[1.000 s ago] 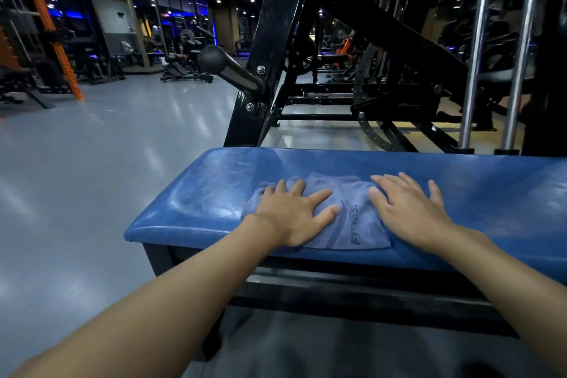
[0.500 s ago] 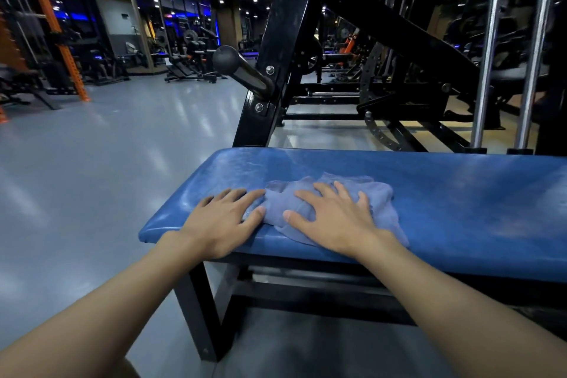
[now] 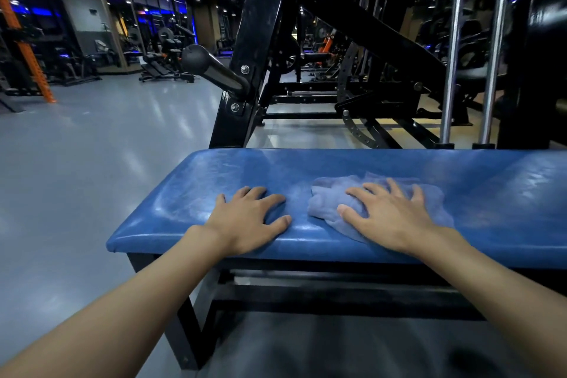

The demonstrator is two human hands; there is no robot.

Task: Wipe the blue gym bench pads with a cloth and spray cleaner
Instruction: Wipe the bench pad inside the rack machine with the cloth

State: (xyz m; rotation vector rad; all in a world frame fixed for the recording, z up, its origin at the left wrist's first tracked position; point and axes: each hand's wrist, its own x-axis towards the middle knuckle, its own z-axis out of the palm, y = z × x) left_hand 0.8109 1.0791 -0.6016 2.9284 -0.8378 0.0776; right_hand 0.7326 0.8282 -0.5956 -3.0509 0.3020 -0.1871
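Observation:
A blue padded bench (image 3: 491,193) runs across the middle of the view, its left end near me. A crumpled grey-blue cloth (image 3: 328,202) lies on the pad. My right hand (image 3: 389,215) presses flat on top of the cloth with fingers spread. My left hand (image 3: 248,219) rests flat on the bare pad to the left of the cloth, a small gap away from it, holding nothing. No spray bottle is in view.
A black machine frame (image 3: 254,49) with a padded roller handle (image 3: 208,66) rises just behind the bench. Chrome guide rods (image 3: 451,49) stand at the back right. Grey gym floor (image 3: 76,178) spreads to the left, with an orange rack (image 3: 27,49) and other machines far back.
The cloth has gone from under my left hand to under my right, which has slid it right along the pad. My left hand came off it and now lies on bare pad.

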